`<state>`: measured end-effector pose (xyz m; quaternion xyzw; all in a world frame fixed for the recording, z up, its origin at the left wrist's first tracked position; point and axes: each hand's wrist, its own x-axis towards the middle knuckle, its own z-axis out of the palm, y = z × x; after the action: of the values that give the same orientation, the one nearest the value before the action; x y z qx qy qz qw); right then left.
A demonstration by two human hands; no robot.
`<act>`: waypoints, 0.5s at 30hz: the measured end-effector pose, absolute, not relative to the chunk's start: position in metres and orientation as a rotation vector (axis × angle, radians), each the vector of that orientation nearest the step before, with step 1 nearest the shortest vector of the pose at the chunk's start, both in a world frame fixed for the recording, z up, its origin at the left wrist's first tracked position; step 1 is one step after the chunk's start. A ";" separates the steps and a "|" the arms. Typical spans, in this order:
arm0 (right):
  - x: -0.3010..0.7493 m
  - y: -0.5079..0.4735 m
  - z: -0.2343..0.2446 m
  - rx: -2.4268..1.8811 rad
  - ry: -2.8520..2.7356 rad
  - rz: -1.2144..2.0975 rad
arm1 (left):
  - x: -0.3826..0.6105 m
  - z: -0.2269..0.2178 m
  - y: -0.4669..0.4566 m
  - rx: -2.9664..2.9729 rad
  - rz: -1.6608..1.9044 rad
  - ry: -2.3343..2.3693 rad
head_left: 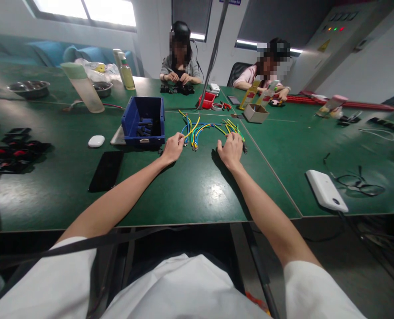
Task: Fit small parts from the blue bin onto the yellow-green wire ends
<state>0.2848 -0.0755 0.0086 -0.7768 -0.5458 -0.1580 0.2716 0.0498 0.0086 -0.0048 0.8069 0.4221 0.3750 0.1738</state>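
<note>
Several short yellow, green and blue wires (207, 128) lie spread on the green table (190, 190) in front of me. My left hand (173, 147) rests at the left end of the bunch with its fingers curled on the ends of some wires. My right hand (232, 148) lies on the right end of the bunch, fingers bent down and pressed on the wires there. Both arms reach straight forward over the table.
A blue bin (144, 120) with black parts stands left of the wires, a black phone (107, 170) and a white case (96, 141) further left. A white power bank (326, 190) lies right. Two seated people work at the far side. Bottles, bowls and boxes stand at the back.
</note>
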 end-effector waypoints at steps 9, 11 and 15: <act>0.205 -0.074 0.004 -1.613 -1.456 0.173 | 0.050 -0.003 0.006 2.323 1.036 1.129; 0.194 -0.065 0.000 -1.571 -1.378 0.257 | 0.050 -0.003 0.005 2.342 1.029 1.104; 0.187 -0.049 -0.005 -1.522 -1.257 0.433 | 0.049 -0.002 0.001 2.417 0.981 1.058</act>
<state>0.1868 -0.0492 -0.0052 -0.6380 -0.5268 0.1814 0.5315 0.0488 0.0009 -0.0022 0.8473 0.3708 0.3439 0.1624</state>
